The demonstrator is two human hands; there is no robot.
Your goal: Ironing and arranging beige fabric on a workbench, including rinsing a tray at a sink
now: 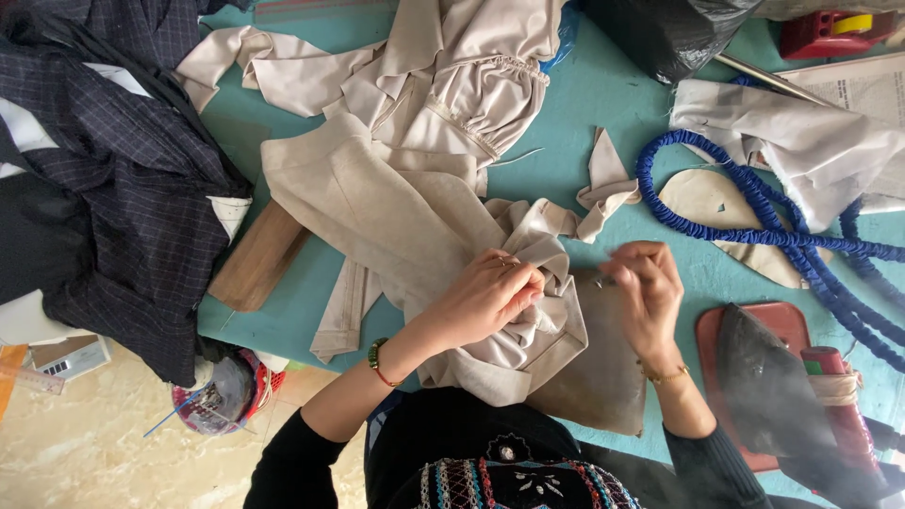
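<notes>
On the teal worktable, the left hand clenches a bunched fold of the beige satin garment, pinning it onto a flat grey-brown pressing pad. The right hand hovers just beside it, fingers pinched, motion-blurred; what it grips, I cannot tell. A coiled blue fabric-covered cord lies near, a dark iron alongside.

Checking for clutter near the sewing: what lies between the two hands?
In the head view, only a bunched fold of the beige garment lies between the left hand and right hand.
</notes>
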